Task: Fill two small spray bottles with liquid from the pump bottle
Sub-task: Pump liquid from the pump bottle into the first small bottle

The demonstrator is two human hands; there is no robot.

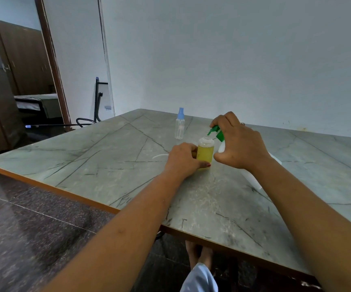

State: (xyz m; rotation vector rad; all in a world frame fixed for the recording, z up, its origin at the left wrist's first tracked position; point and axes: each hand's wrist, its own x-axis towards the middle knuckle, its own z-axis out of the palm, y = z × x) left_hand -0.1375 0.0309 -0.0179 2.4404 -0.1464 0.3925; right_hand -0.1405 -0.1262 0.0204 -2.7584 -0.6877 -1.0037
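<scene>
A small open spray bottle (205, 151), without its cap and mostly full of yellow liquid, stands on the table. My left hand (182, 160) grips it from the left. My right hand (238, 142) holds the white pump bottle (252, 178) by its neck, fingers over the green pump head (215, 131), whose nozzle points down at the small bottle's mouth. The pump bottle leans toward me, mostly hidden behind my right forearm. A second small spray bottle (180, 125), clear and empty-looking with a blue cap, stands upright farther back.
A thin white tube (159, 155) lies on the grey marbled table (107, 157) left of my left hand. The table's front edge runs diagonally below my arms. A white wall stands behind, a doorway and a black chair frame (96, 104) at left.
</scene>
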